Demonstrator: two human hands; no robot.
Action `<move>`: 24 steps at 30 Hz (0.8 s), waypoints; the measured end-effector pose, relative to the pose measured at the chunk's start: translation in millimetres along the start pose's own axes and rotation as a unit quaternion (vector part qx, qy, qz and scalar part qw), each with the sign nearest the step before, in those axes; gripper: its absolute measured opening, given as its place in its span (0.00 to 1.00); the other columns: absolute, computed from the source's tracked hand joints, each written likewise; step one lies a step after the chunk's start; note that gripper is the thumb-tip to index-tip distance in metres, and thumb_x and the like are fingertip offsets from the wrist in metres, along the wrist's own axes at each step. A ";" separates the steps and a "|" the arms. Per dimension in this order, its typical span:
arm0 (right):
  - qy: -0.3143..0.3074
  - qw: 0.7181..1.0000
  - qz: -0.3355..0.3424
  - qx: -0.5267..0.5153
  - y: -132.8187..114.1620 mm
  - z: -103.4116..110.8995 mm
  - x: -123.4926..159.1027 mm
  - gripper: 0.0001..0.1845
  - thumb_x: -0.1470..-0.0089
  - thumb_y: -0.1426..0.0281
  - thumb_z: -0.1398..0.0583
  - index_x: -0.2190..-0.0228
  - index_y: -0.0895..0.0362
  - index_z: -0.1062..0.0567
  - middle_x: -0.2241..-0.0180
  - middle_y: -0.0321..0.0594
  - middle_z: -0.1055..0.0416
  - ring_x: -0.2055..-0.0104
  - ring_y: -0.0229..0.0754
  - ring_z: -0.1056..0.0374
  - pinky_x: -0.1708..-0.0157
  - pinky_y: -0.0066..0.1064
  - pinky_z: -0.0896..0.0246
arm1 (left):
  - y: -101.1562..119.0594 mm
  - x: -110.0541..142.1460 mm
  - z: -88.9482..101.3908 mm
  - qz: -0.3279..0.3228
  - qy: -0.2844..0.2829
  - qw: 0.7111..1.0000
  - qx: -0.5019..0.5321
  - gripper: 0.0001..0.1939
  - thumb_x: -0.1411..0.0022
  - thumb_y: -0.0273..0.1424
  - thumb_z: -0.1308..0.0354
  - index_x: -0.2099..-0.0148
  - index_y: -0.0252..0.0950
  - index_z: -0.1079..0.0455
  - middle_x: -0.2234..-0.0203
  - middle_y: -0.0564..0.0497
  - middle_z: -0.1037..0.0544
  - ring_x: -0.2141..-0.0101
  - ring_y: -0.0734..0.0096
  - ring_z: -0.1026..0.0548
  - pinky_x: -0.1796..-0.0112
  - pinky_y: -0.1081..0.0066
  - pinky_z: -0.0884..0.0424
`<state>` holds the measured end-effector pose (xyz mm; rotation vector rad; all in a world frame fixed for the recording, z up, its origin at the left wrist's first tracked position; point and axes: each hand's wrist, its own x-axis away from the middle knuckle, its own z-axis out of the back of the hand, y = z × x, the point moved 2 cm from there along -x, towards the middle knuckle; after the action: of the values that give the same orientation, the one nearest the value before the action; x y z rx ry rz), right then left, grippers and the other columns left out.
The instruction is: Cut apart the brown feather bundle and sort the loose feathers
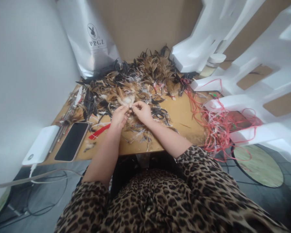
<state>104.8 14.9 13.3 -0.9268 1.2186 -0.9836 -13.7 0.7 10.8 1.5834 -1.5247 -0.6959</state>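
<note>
And there you are, left hand (119, 116) and right hand (143, 112) meeting, both pinched tight on a small feather tuft (126, 99) that fans out just beyond your grip. Let that pinch slacken and strands could slip away, lost among the feather pile (157, 64) farther out! The tuft looks fluffy, cream and tan, its base hidden by you.

Bare forearms (100, 157) stretched forward, converging — left hand (120, 116) and right hand (143, 112) close together, fingers (137, 105) bent inward.
</note>
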 end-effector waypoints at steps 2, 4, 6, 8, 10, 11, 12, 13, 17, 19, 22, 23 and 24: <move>-0.009 0.999 -0.013 -0.032 2.1 -0.3 -1.1 0.08 0.54 0.65 0.41 0.74 0.58 0.28 0.79 0.32 0.31 0.79 0.31 0.38 0.77 0.24 0.42 | 0.0 -0.4 0.7 0.003 -0.006 1.000 0.005 0.05 0.51 0.25 0.36 0.73 0.30 0.30 0.84 0.53 0.28 0.84 0.84 0.32 0.82 0.84 0.41; -0.015 0.998 -0.025 -0.060 3.0 -0.3 -2.1 0.09 0.54 0.64 0.41 0.74 0.58 0.29 0.79 0.32 0.32 0.79 0.31 0.39 0.77 0.24 0.42 | 0.0 -0.8 1.1 0.003 -0.009 1.000 0.006 0.05 0.50 0.25 0.37 0.73 0.30 0.30 0.85 0.53 0.29 0.84 0.84 0.32 0.82 0.84 0.41; -0.010 0.997 -0.028 -0.067 3.1 0.2 -2.8 0.09 0.55 0.64 0.41 0.74 0.58 0.29 0.79 0.32 0.32 0.79 0.31 0.39 0.76 0.24 0.42 | 0.0 -0.9 0.8 0.003 -0.007 1.000 0.009 0.05 0.50 0.24 0.37 0.73 0.30 0.31 0.84 0.53 0.29 0.83 0.84 0.32 0.83 0.84 0.41; -0.003 0.998 -0.024 -0.059 3.2 0.7 -3.2 0.09 0.54 0.64 0.41 0.74 0.58 0.29 0.78 0.32 0.32 0.78 0.31 0.39 0.75 0.23 0.42 | -0.1 -0.7 0.2 0.004 -0.004 1.000 0.011 0.06 0.51 0.24 0.36 0.73 0.30 0.31 0.83 0.54 0.28 0.83 0.84 0.31 0.83 0.84 0.41; -0.005 0.998 -0.020 -0.053 3.6 0.8 -3.3 0.09 0.54 0.64 0.41 0.74 0.58 0.29 0.78 0.32 0.32 0.78 0.31 0.39 0.75 0.23 0.42 | -0.4 -0.2 -0.4 0.003 0.001 1.000 0.010 0.07 0.51 0.25 0.36 0.74 0.30 0.32 0.83 0.53 0.28 0.83 0.84 0.31 0.83 0.84 0.40; -0.007 0.998 -0.018 -0.051 3.8 0.8 -3.3 0.09 0.54 0.64 0.41 0.74 0.58 0.29 0.78 0.32 0.31 0.77 0.31 0.39 0.75 0.23 0.42 | -0.6 0.0 -0.7 0.001 0.002 1.000 0.006 0.07 0.51 0.25 0.36 0.74 0.30 0.32 0.83 0.53 0.28 0.82 0.83 0.30 0.83 0.84 0.40; -0.010 0.999 -0.015 -0.049 3.9 0.8 -3.1 0.09 0.54 0.65 0.41 0.74 0.59 0.29 0.78 0.33 0.31 0.77 0.31 0.38 0.74 0.23 0.42 | -0.9 0.2 -0.9 -0.001 0.002 1.000 0.001 0.07 0.51 0.25 0.36 0.74 0.30 0.32 0.83 0.53 0.27 0.82 0.83 0.30 0.82 0.84 0.39; -0.012 0.999 -0.011 -0.047 3.6 0.9 -2.9 0.09 0.54 0.65 0.41 0.74 0.59 0.29 0.78 0.33 0.30 0.77 0.31 0.38 0.74 0.24 0.42 | -1.2 0.3 -1.1 -0.004 0.001 1.000 -0.005 0.08 0.51 0.26 0.35 0.75 0.30 0.32 0.83 0.52 0.27 0.82 0.82 0.30 0.82 0.84 0.39; -0.023 0.999 0.007 -0.021 0.2 1.9 -1.4 0.07 0.53 0.66 0.42 0.74 0.58 0.28 0.78 0.34 0.29 0.77 0.32 0.37 0.73 0.24 0.41 | -3.0 -0.3 -1.2 -0.013 0.001 1.000 -0.010 0.08 0.52 0.25 0.36 0.76 0.30 0.32 0.83 0.52 0.27 0.82 0.82 0.30 0.81 0.83 0.37; -0.035 0.999 0.017 0.000 -2.0 3.0 -1.1 0.07 0.52 0.67 0.43 0.74 0.58 0.28 0.77 0.34 0.29 0.76 0.32 0.36 0.72 0.25 0.40 | -3.8 -0.7 -1.1 -0.013 0.009 1.000 -0.009 0.07 0.52 0.24 0.36 0.75 0.29 0.32 0.83 0.52 0.27 0.82 0.82 0.30 0.81 0.83 0.37; -0.039 0.997 0.049 0.051 -4.0 6.6 -2.2 0.07 0.52 0.68 0.43 0.74 0.58 0.27 0.75 0.35 0.29 0.73 0.34 0.36 0.69 0.26 0.41 | -4.4 -0.5 -1.7 -0.008 0.016 1.000 -0.018 0.06 0.52 0.24 0.36 0.75 0.29 0.31 0.83 0.52 0.27 0.82 0.82 0.30 0.80 0.83 0.36; -0.032 0.995 0.059 0.070 -4.3 8.3 -2.9 0.06 0.52 0.68 0.43 0.74 0.58 0.27 0.75 0.35 0.30 0.73 0.34 0.36 0.69 0.27 0.41 | -4.5 -0.2 -1.9 -0.005 0.017 1.000 -0.023 0.06 0.52 0.24 0.35 0.75 0.29 0.31 0.83 0.51 0.27 0.82 0.82 0.29 0.80 0.83 0.36; -0.023 0.994 0.067 0.088 -4.4 9.9 -3.7 0.06 0.53 0.69 0.43 0.75 0.57 0.27 0.75 0.35 0.31 0.72 0.34 0.37 0.69 0.27 0.42 | -4.5 0.0 -2.2 -0.001 0.015 0.999 -0.029 0.06 0.52 0.25 0.35 0.74 0.29 0.31 0.82 0.51 0.26 0.81 0.81 0.29 0.80 0.83 0.36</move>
<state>113.9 17.5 19.7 -0.7162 1.1205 -0.9419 -9.5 0.7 8.1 1.5467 -1.4681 -0.7079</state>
